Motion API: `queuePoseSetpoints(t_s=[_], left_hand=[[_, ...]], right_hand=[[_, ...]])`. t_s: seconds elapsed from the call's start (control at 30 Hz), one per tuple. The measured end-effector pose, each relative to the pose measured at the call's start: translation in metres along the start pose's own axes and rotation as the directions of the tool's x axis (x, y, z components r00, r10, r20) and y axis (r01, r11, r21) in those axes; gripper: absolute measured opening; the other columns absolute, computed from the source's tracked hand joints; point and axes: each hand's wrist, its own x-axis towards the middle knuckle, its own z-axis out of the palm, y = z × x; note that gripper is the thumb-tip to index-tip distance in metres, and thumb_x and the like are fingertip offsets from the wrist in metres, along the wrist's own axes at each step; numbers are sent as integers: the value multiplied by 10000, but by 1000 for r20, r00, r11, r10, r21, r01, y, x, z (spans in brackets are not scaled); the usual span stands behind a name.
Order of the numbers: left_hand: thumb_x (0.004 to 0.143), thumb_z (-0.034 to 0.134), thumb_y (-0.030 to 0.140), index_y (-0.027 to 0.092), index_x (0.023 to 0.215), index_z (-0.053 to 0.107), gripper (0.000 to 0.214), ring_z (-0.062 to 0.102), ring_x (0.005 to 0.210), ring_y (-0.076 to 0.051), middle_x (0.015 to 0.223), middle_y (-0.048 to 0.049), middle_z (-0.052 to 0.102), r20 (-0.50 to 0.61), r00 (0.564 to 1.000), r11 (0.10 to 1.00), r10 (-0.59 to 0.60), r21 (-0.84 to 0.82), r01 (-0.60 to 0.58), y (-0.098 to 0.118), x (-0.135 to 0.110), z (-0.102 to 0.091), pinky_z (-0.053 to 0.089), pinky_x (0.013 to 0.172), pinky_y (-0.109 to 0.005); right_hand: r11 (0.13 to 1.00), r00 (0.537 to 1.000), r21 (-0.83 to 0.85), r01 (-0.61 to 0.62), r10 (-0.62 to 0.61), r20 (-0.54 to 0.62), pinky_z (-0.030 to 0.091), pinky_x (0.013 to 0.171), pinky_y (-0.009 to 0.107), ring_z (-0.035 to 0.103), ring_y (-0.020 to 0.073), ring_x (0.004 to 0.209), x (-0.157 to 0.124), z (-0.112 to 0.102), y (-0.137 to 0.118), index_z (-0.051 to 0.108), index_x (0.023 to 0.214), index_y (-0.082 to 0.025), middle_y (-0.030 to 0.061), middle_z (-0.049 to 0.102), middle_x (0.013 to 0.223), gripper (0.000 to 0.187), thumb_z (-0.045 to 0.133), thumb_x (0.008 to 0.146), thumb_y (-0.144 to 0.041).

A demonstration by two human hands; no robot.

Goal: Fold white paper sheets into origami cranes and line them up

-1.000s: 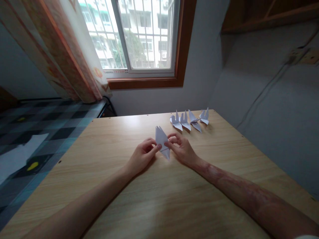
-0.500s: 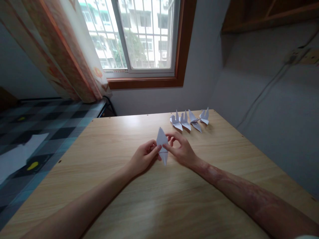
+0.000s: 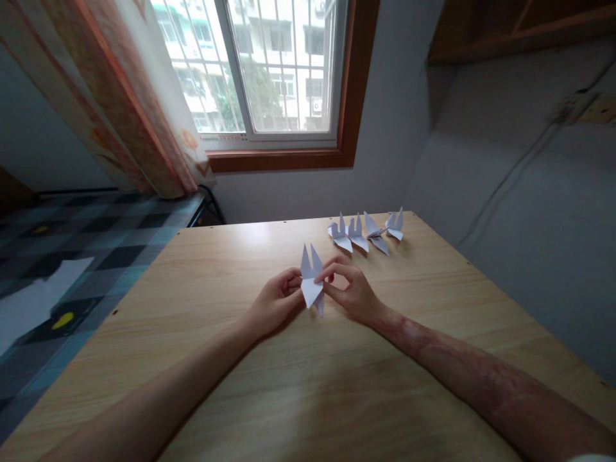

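A white folded paper crane (image 3: pixel 312 290) is held between my two hands over the middle of the table. Two narrow points stand up at its top, and a broad flap folds down toward me with another tip showing below it. My left hand (image 3: pixel 282 295) is closed on the crane's left edge, thumb in front and fingers curled behind. From the other side, my right hand (image 3: pixel 351 285) pinches the right edge, its index fingertip lying on the front of the paper. The paper hides some of the fingertips.
Several finished paper cranes (image 3: pixel 378 234) stand in a row near the back right edge of the wooden table (image 3: pixel 231 391). A checked bed (image 3: pixel 110 237) with white paper sheets (image 3: pixel 43 295) lies to the left. A window (image 3: pixel 283 70) is behind the table.
The crane's front flap has been folded down toward me, so two separate points now show at the top. My right index finger has moved onto the front of the paper.
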Motion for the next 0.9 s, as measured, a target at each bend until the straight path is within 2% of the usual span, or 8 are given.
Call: queuePoseSetpoints(t_s=[0.13,0.3,0.57,0.7,0.77,0.9], left_hand=[[910,895,419,151,1034,770,321,757,875,-202,961,-68,805,-42,999,999,-32,-26,31,5,2,-2,591,791,-270],[971,812,458,146,1035,776,320,754,853,-203,976,-72,794,-68,995,994,-73,-91,67,6,-1,-2,625,814,-309],[893,920,424,158,1115,753,384,722,872,-184,988,-56,782,-19,1000,1000,-2,19,3,0,2,-4,586,799,-287],[913,909,413,157,1139,756,374,669,793,-147,927,-31,748,-42,999,998,-19,60,22,-3,0,-6,509,698,-238],[923,896,433,157,1149,754,384,641,732,-138,906,-28,740,-42,998,998,-52,39,53,-4,-1,-7,488,651,-242],[932,874,488,163,1143,742,409,604,665,-135,882,-23,724,-52,993,994,-110,-19,109,-3,-2,-7,475,599,-255]], right_hand=[[1000,1000,8,-1,1,-6,527,846,358,639,204,923,0,0,1,814,983,-253,33,674,988,66,777,990,-199],[1000,1000,10,-11,11,-5,537,902,372,670,211,955,0,0,2,799,976,-243,35,697,1000,75,755,992,-185],[999,999,-27,18,-17,30,546,893,380,666,216,951,1,-1,-6,785,1001,-240,37,688,1001,107,724,970,-159],[999,994,4,43,-43,98,547,937,402,666,226,996,-1,-2,-8,764,1063,-247,42,691,1030,217,621,980,-105],[999,998,47,20,-22,56,552,949,408,665,228,1012,-2,-2,-4,736,1127,-259,43,696,1065,252,595,984,-106],[991,986,102,-85,99,-137,560,1028,443,662,225,1073,-3,-2,10,651,1357,-314,60,675,1317,445,608,956,-127]])
